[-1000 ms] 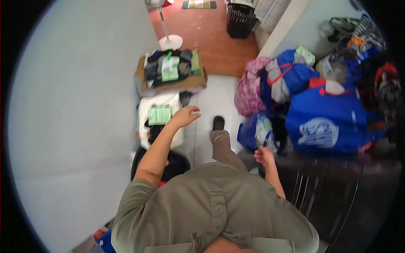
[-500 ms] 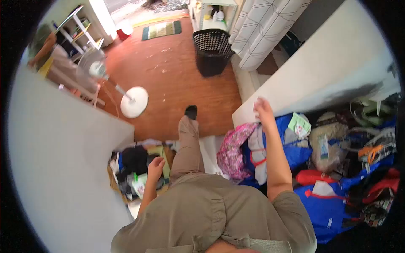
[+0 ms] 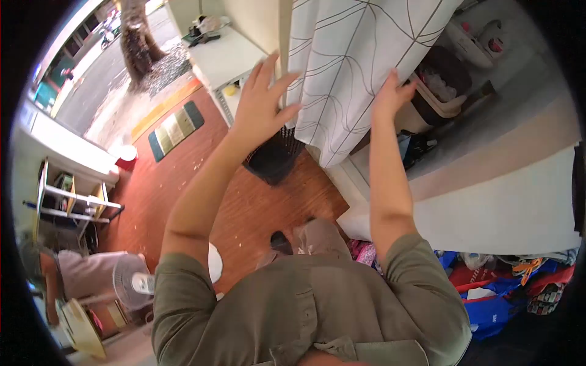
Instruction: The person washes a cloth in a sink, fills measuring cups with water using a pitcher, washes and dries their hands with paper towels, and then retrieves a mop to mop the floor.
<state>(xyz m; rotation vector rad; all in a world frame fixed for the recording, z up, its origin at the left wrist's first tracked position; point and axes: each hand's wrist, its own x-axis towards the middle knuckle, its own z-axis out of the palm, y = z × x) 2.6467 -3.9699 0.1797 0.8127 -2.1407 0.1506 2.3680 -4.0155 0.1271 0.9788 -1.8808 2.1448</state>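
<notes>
A white curtain with dark lines (image 3: pixel 348 67) hangs in front of me across a doorway. My left hand (image 3: pixel 261 97) is raised at its left edge, fingers spread, with nothing in it. On the curtain's right edge is my right hand (image 3: pixel 392 97), its fingers apart and its fingertips at the cloth; whether they touch it I cannot tell. Below my left hand a black laundry basket (image 3: pixel 274 161) stands on the wooden floor, partly hidden by my forearm and the curtain.
A white cabinet (image 3: pixel 229 58) stands behind my left hand. A fan (image 3: pixel 131 282) and a seated person (image 3: pixel 49 274) are at the lower left. Past the curtain is a bin (image 3: pixel 439 85). Blue bags (image 3: pixel 491 314) lie at the lower right.
My view has moved forward and turned toward the curtain. Both hands have risen and reached forward to it. The piles of clothes on the left have gone out of view.
</notes>
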